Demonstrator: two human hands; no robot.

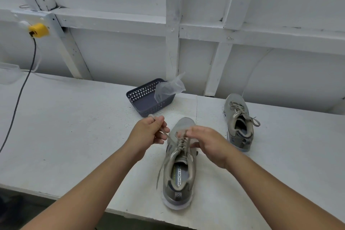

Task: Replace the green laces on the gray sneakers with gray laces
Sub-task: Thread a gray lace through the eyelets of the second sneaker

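- Nearest to me stands the near sneaker [179,172], with its heel at the front edge of the white table [65,127] and its toe pointing away. I judge it stands so because the opening and the eyelets then face me and both hands reach the lacing from the two sides.
- My left hand [149,132] is curled around one lace end [165,134] and holds it up and to the left of the shoe. The strand runs tight from my fingers down to the upper eyelets, so I think I hold it stretched to keep the lacing under control.
- My right hand [207,142] is over the tongue, with the fingers bent toward the crossings. It is blurred, so I cannot tell if it pinches a strand or only touches the lacing.
- Another loose strand [160,172] hangs down along the left side of the shoe, toward the table edge.
- The lace here looks pale, grayish. The colour is hard for me to judge, so I cannot say if this is the old lace or the new one.
- The far sneaker [239,121] stands well apart on the right, laced, with its ends lying loose. It seems put aside so it does not disturb the work.
- Behind the shoe sits a dark basket [141,99] with a clear plastic bag [169,87] leaning in it, probably for the laces, within easy reach.
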